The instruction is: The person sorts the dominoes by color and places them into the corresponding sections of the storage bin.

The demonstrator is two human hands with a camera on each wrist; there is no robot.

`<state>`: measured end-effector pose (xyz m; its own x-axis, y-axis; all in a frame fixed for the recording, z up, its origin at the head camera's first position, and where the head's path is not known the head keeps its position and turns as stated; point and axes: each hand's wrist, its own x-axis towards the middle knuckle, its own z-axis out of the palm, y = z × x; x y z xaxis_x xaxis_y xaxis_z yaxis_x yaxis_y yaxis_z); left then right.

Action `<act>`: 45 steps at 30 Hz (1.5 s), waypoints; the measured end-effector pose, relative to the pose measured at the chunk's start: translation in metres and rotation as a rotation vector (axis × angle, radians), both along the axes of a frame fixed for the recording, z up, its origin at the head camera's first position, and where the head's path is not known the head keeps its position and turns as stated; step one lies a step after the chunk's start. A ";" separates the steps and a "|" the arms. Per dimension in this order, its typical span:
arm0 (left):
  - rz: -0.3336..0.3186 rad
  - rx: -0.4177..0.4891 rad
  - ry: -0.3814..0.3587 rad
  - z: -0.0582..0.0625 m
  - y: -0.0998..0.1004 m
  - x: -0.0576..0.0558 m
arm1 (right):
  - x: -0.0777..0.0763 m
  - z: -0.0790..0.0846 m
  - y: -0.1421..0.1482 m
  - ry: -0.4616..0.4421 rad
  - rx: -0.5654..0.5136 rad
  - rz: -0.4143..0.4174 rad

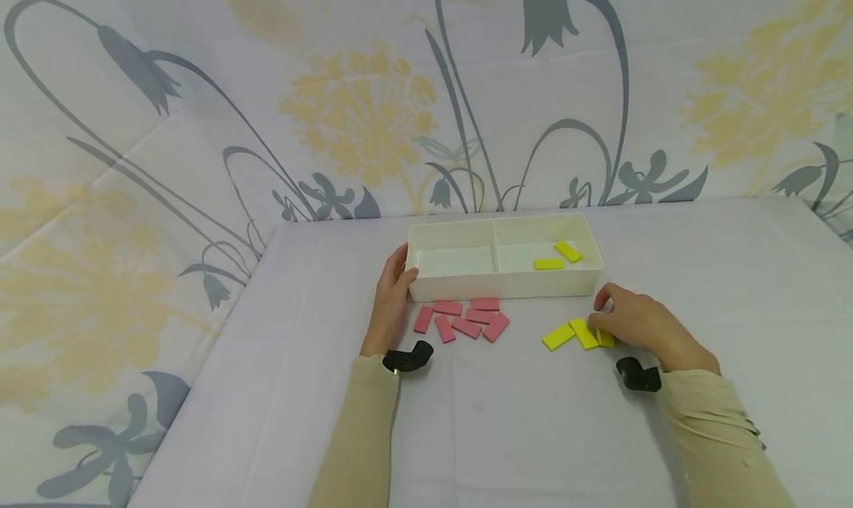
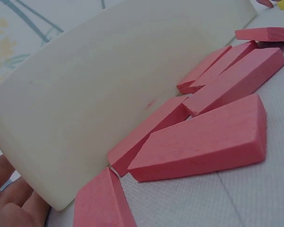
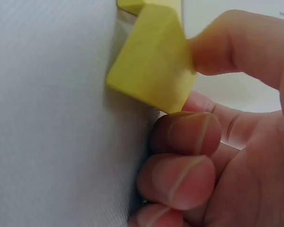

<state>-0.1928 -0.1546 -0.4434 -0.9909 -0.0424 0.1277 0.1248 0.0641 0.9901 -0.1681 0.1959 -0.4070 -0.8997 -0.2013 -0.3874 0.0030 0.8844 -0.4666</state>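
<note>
Head view: the right hand [image 1: 636, 323], right of centre, pinched 1 yellow block [image 1: 606, 339] between thumb and finger; the block lay under the fingertips, at the right end of a short row with 2 other yellow blocks [image 1: 558, 337]. Right wrist view: that block sat tilted in the upper middle of the frame, the thumb against its right side and a finger behind its lower right corner; the other fingers curled below it, and whether it touched the white cloth [image 3: 52, 123] could not be told. The left hand [image 1: 389, 301], at centre in the head view, gripped the left end of the white box [image 1: 506, 286], thumb at the rim; 7 pink blocks [image 1: 466, 326] lay just below the box; 2 more yellow blocks [image 1: 549, 264] lay in its right compartment.
</note>
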 end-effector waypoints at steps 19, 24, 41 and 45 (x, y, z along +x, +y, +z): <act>-0.021 0.019 -0.023 0.019 0.004 0.011 | -0.003 -0.002 0.005 0.030 -0.036 0.028; -0.025 -0.007 -0.006 0.025 0.006 0.014 | -0.001 -0.003 0.008 0.041 -0.118 0.021; -0.012 -0.018 -0.004 0.011 0.002 0.007 | 0.001 0.003 0.010 0.166 -0.196 0.017; 0.004 -0.029 0.002 0.000 0.000 0.001 | 0.001 0.004 0.010 0.171 -0.206 0.004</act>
